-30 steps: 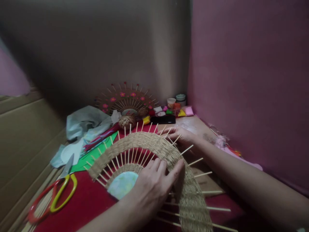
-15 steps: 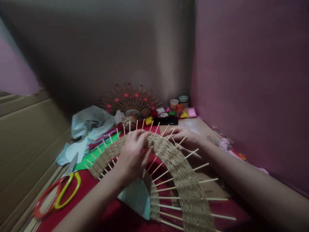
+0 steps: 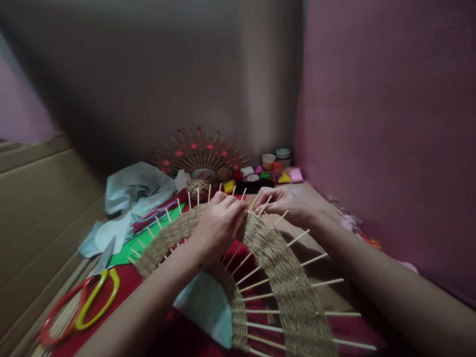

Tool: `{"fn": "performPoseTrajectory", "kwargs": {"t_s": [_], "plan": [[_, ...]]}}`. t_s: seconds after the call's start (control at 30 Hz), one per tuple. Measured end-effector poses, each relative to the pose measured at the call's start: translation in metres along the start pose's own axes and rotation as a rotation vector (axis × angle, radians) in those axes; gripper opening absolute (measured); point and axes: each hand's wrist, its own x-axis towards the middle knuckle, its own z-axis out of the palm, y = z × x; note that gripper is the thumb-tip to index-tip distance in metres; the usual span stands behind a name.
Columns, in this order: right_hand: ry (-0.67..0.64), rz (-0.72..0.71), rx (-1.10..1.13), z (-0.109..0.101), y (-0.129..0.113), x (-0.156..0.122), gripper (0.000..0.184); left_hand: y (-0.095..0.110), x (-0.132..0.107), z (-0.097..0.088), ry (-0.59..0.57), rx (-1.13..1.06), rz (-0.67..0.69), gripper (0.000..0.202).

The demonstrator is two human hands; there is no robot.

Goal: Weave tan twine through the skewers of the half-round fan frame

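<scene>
A half-round woven fan (image 3: pixel 277 253) of brown twine on thin wooden sticks stands in front of me, with a pale blue-green half-disc (image 3: pixel 208 307) at its base. My left hand (image 3: pixel 219 220) is closed over the top of the outer woven band, its fingers curled round the upper edge. Just right of it, my right hand (image 3: pixel 278 202) pinches close to the bare stick ends at that edge. What lies between its fingertips is too small to make out.
Orange-and-yellow-handled scissors (image 3: pixel 80 310) lie at the left by a cardboard wall (image 3: pixel 44 208). Behind are a twine ball (image 3: pixel 198 188), a flowered fan (image 3: pixel 201 148), a grey plastic bag (image 3: pixel 130 186), coloured packets (image 3: pixel 284 177) and a small cup (image 3: pixel 268 161). A pink wall rises at right.
My left hand has slid right along the band toward my right hand. The right fingers have drawn into a pinch at the top edge. The fan has shifted slightly.
</scene>
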Motion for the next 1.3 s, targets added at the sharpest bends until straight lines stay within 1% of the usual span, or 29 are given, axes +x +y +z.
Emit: {"fn": "performPoseTrajectory", "kwargs": {"t_s": [0.07,0.13,0.2,0.27,0.4,0.6,0.77,0.93,1.13,1.3], "plan": [[0.05,0.0,0.0,0.001,0.003,0.0,0.003,0.0,-0.001,0.001,0.012,-0.019,-0.004,0.02],[0.077,0.05,0.047,0.002,0.01,0.0,0.006,0.0,-0.001,0.001,0.012,-0.033,-0.004,0.019],[0.074,0.084,0.121,0.001,0.019,0.0,0.01,0.001,-0.001,0.0,0.006,-0.035,-0.001,0.019],[0.064,0.086,0.199,0.001,0.025,0.0,0.012,0.002,0.0,-0.001,0.0,-0.03,0.003,0.02],[0.071,0.098,0.332,0.001,0.026,-0.003,0.013,0.002,-0.001,0.001,0.001,-0.02,0.006,0.02],[0.065,0.061,0.516,0.002,0.027,-0.008,0.024,0.003,-0.003,0.006,0.016,-0.021,0.018,0.018],[0.111,0.014,0.565,0.003,0.029,-0.009,0.029,0.005,-0.002,0.007,0.02,-0.035,0.017,0.019],[0.189,-0.015,0.584,0.005,0.028,-0.009,0.031,0.006,-0.001,0.007,0.02,-0.03,0.005,0.019],[0.229,-0.085,0.554,0.005,0.032,-0.007,0.03,0.005,-0.003,0.01,0.015,-0.016,0.007,0.021],[0.288,-0.084,0.497,0.005,0.034,-0.006,0.031,0.004,-0.003,0.011,0.017,-0.002,0.01,0.021]]}}
